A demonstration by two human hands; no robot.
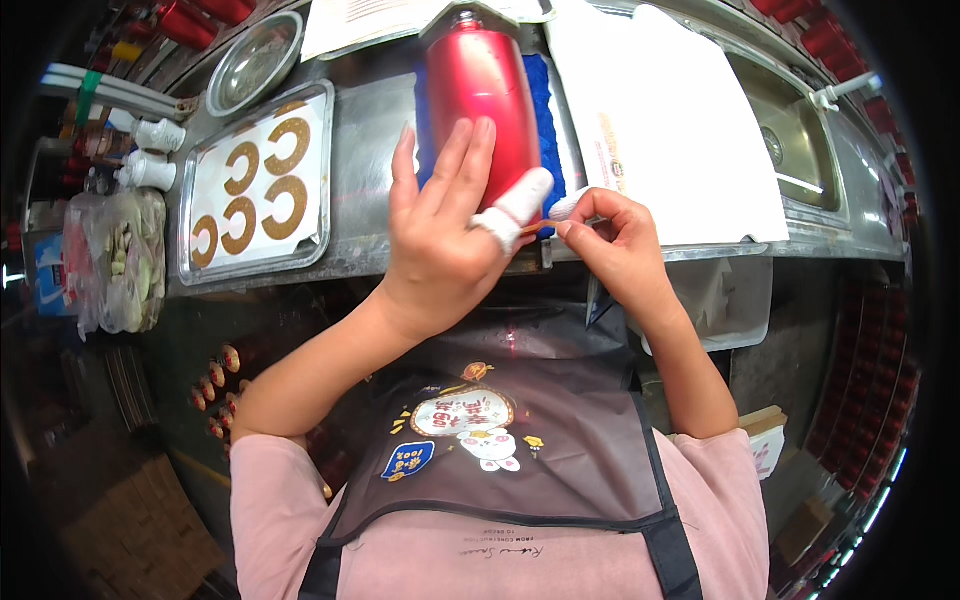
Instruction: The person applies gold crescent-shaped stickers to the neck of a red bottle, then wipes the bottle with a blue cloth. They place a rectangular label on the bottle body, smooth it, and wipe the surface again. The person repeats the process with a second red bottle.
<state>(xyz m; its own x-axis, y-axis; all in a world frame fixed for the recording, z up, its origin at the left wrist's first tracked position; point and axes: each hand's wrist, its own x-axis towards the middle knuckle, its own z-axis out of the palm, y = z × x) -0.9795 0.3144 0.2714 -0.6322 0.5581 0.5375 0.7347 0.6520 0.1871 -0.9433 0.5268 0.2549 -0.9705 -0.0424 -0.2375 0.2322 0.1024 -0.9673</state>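
A shiny red metal bottle (480, 90) lies on a blue cloth (545, 115) on the metal worktop, its neck pointing away from me. My left hand (440, 225) rests against its near part with the fingers stretched and spread; white wraps cover part of its thumb side. At the bottle's near right end, my right hand (620, 245) is closed in a pinch on a thin brownish strip (538, 229). That strip runs toward my left hand, where its other end is hidden. White wrapping also shows at the right hand's fingertips.
To the left, a clear-rimmed tray (190, 255) holds several gold-brown C-shaped pieces on white paper. Behind it stands a metal bowl (255, 65). White sheets (670, 130) cover the right worktop beside a steel sink (800, 150). A plastic bag (135, 260) hangs at far left.
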